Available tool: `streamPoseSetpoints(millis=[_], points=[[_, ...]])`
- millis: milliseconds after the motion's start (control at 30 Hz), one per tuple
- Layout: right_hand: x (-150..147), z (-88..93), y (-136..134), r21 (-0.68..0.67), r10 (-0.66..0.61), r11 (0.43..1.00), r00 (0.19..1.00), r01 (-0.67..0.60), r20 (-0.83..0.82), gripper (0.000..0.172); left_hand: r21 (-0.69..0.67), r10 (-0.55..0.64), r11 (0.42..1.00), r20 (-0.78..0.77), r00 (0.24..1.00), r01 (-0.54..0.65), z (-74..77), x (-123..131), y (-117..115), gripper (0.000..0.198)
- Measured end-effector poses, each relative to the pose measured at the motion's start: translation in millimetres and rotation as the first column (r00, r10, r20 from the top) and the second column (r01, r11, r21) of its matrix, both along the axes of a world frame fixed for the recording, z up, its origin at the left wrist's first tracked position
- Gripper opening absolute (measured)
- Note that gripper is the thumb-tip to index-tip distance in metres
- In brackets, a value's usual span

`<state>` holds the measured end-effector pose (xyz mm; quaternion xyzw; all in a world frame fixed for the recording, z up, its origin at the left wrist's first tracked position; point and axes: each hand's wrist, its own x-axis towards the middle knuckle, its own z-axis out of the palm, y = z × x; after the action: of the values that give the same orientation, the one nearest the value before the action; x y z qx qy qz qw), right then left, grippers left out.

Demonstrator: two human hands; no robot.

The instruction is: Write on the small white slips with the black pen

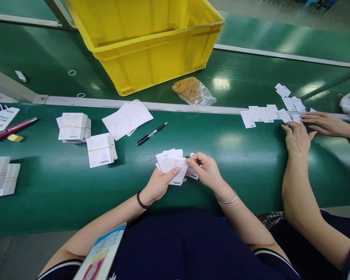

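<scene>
My left hand (159,183) grips a fanned stack of small white printed cards (171,162) above the green table, thumb pressed across the top card. My right hand (205,169) pinches the right edge of the same stack, fingers curled around a card. Both hands sit close together at the table's near middle. A beaded bracelet circles my left wrist and a thin metal bangle my right.
Two banded card bundles (74,127), (101,149) lie to the left, with loose papers (127,118) and a black pen (151,134). A yellow crate (151,54) and a bag of rubber bands (192,91) stand behind. A co-worker's hands (299,138) spread cards (262,114) at right.
</scene>
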<state>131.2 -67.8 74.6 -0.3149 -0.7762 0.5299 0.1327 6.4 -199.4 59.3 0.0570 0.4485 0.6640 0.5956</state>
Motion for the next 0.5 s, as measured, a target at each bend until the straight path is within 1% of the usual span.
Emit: streamPoseSetpoints(millis=[33, 67, 200, 300, 367, 433, 500], points=[[-4, -0.5, -2, -0.070, 0.003, 0.998, 1.000, -0.004, -0.016, 0.034, -0.002, 0.009, 1.000, 0.002, 1.000, -0.009, -0.1, 0, 0, 0.045], [-6, -1.5, -4, -0.109, 0.003, 0.994, 1.000, -0.006, -0.030, 0.035, -0.006, 0.018, 1.000, 0.006, 1.000, -0.018, -0.2, 0, 0, 0.045], [-10, -5.0, -5, -0.162, 0.027, 0.986, 0.998, -0.035, -0.050, 0.037, -0.013, 0.056, 0.998, -0.012, 0.998, -0.056, -0.8, -2, 0, 0.042], [-11, -5.6, -5, -0.274, 0.037, 0.961, 0.998, -0.047, -0.042, 0.039, -0.008, 0.063, 0.998, -0.055, 0.996, -0.064, -1.3, -3, 0, 0.041], [-13, -6.2, -5, -0.332, 0.035, 0.942, 0.999, -0.046, -0.041, 0.040, -0.012, 0.053, 0.999, -0.056, 0.997, -0.053, -1.6, -2, 0, 0.041], [-14, -7.4, -6, -0.325, 0.041, 0.944, 0.998, -0.053, -0.042, 0.036, -0.021, 0.046, 0.999, -0.046, 0.998, -0.047, -2.1, -1, 0, 0.042], [-15, -8.2, -7, -0.276, 0.062, 0.959, 0.997, -0.070, -0.039, 0.029, -0.035, 0.066, 0.997, -0.047, 0.997, -0.068, -3.2, 1, 0, 0.043]])
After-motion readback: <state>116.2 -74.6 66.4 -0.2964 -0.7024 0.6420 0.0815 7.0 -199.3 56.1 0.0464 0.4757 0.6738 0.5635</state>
